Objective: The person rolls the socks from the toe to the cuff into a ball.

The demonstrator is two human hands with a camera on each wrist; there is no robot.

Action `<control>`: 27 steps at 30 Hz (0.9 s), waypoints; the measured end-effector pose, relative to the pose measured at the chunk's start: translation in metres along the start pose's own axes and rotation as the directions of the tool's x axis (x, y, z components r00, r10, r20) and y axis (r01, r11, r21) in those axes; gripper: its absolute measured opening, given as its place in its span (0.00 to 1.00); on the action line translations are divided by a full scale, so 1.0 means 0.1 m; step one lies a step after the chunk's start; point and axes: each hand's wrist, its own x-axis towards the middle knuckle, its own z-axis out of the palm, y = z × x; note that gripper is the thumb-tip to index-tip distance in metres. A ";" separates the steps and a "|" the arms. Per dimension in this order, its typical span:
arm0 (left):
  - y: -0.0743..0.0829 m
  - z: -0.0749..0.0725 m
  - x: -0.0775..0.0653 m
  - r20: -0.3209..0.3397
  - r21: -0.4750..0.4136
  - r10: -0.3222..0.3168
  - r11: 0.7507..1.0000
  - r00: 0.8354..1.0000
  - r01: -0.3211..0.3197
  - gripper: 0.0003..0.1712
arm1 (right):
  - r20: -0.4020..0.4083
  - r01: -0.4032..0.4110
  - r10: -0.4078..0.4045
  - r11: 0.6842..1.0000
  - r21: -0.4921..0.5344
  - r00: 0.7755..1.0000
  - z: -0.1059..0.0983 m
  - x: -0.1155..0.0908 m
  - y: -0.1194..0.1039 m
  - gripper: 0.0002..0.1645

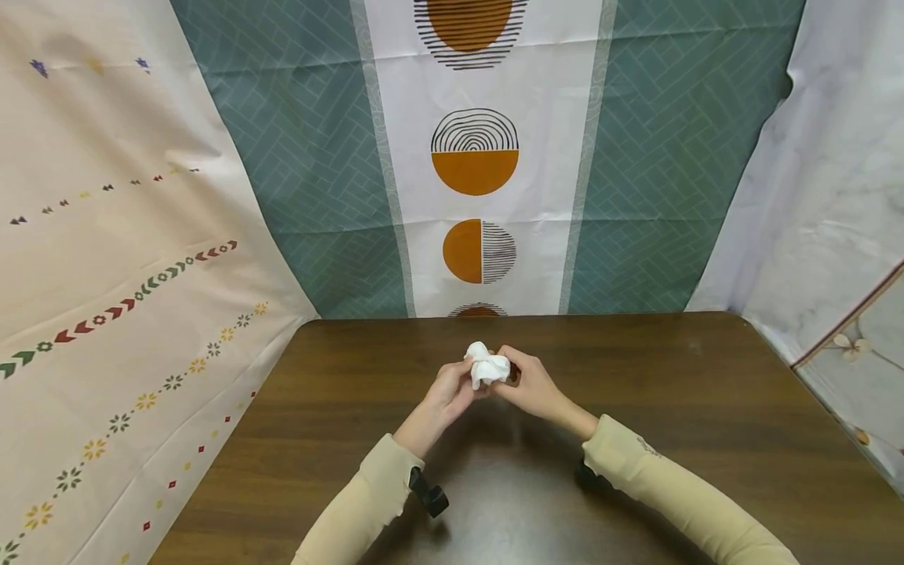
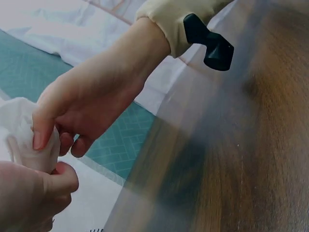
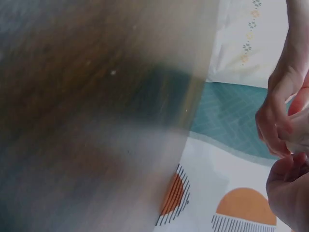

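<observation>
A small crumpled piece of white cloth or tissue (image 1: 487,369) is held between both hands above the far part of the table. My left hand (image 1: 450,389) grips it from the left, thumb against its near side. From the right, my right hand (image 1: 533,386) pinches its edge between thumb and fingers. In the left wrist view the white bundle (image 2: 36,157) lies between the left hand (image 2: 29,195) at lower left and the right hand (image 2: 72,108) above. The right wrist view catches the left hand (image 3: 277,113) and right hand (image 3: 289,191) at its edge, the bundle partly cut off.
A dark brown wooden table (image 1: 339,439) spreads under both arms. Behind it hangs a green and white patterned cloth (image 1: 311,180); a cream cloth (image 1: 106,259) is on the left and a pale marbled one (image 1: 833,188) on the right. Black devices (image 1: 429,494) are strapped at the wrists.
</observation>
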 end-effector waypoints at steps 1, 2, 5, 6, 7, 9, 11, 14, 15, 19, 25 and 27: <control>0.00 0.00 0.00 -0.004 -0.024 0.001 1.000 1.000 -0.001 0.27 | -0.008 -0.018 0.018 1.000 0.014 1.000 0.00 0.00 -0.01 0.15; 0.01 0.02 -0.01 -0.021 -0.038 0.006 0.999 1.000 -0.007 0.26 | -0.017 -0.033 0.034 0.999 0.031 0.999 -0.01 0.01 -0.02 0.14; -0.02 -0.01 0.04 -0.062 -0.060 0.034 0.997 0.998 -0.038 0.19 | -0.045 -0.089 0.094 0.990 0.111 0.995 -0.04 0.03 -0.08 0.10; -0.04 -0.02 0.06 -0.077 -0.064 0.046 0.997 0.996 -0.051 0.16 | -0.055 -0.108 0.117 0.984 0.142 0.992 -0.06 0.04 -0.12 0.09; -0.05 -0.03 0.08 -0.088 -0.060 0.062 0.996 0.994 -0.067 0.14 | -0.067 -0.127 0.141 0.975 0.180 0.988 -0.07 0.05 -0.16 0.08; -0.06 -0.04 0.10 -0.108 -0.042 0.089 0.995 0.990 -0.094 0.12 | -0.088 -0.176 0.203 0.952 0.250 0.975 -0.10 0.07 -0.20 0.07; -0.06 -0.04 0.11 -0.130 -0.018 0.112 0.993 0.985 -0.115 0.09 | -0.101 -0.226 0.268 0.925 0.307 0.958 -0.10 0.09 -0.18 0.07; -0.06 -0.04 0.12 -0.163 0.035 0.146 0.989 0.976 -0.142 0.17 | -0.121 -0.300 0.360 0.887 0.351 0.925 -0.10 0.12 -0.11 0.08; -0.06 -0.05 0.12 -0.176 0.055 0.153 0.988 0.972 -0.146 0.21 | -0.129 -0.322 0.388 0.876 0.359 0.912 -0.09 0.13 -0.08 0.08; -0.08 -0.09 0.14 -0.185 0.154 0.194 0.974 0.963 -0.166 0.28 | -0.159 -0.342 0.422 0.864 0.369 0.893 -0.12 0.14 -0.11 0.08; -0.11 -0.15 0.15 -0.173 0.289 0.214 0.944 0.961 -0.159 0.24 | -0.121 -0.312 0.349 0.917 0.248 0.929 -0.22 0.12 -0.27 0.05; -0.11 -0.16 0.15 -0.182 0.325 0.210 0.935 0.961 -0.143 0.23 | -0.012 -0.308 0.325 0.907 0.288 0.946 -0.26 0.11 -0.15 0.05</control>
